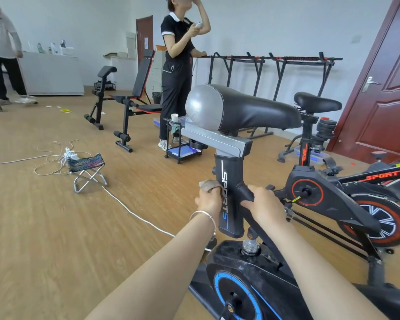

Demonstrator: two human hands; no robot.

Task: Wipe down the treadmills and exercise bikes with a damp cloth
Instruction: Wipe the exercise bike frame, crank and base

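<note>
A black exercise bike with blue trim point(231, 204) stands right in front of me, its black and grey saddle point(240, 109) at the top. My left hand point(209, 199) holds a crumpled grey-brown cloth point(209, 184) against the left side of the seat post marked SPORTS. My right hand point(263, 204) grips the black frame bar just right of the post. A second bike with red trim point(333, 192) stands to the right.
A person in black point(177, 72) stands behind the saddle beside a small black cart point(183, 146). A folding stool point(88, 169) and loose cables with a power strip point(69, 155) lie on the floor at left. A weight bench point(134, 100) and a door point(383, 88) are behind.
</note>
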